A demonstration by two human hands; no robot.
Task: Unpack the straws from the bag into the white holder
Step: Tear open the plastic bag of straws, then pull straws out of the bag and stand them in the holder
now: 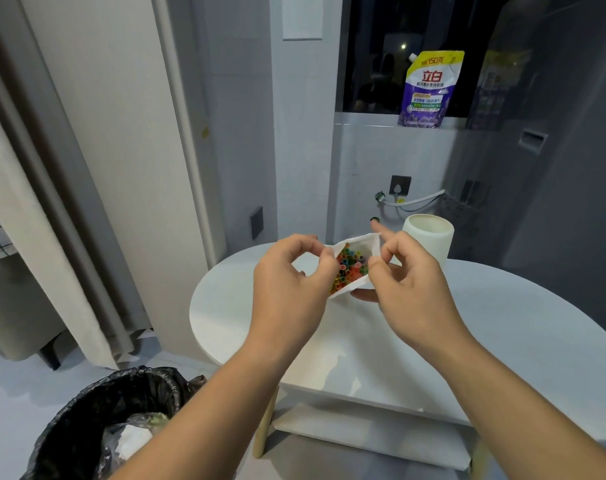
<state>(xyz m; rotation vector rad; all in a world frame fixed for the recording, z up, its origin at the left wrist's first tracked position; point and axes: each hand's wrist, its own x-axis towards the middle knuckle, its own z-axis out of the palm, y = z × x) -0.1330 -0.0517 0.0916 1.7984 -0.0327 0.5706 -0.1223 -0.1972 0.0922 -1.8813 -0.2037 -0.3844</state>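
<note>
The bundle of multicoloured plastic straws [350, 268] sat end-on inside the small white plastic bag [359, 242], held above the round white table [502, 323] w/ its mouth facing the person. L hand [287, 292] & R hand [412, 285] each pinched one lip, spreading it wide, prob. to reach the straws. The tall white cylindrical holder [429, 245] stood open-topped just behind the R hand, handy for the transfer.
</note>
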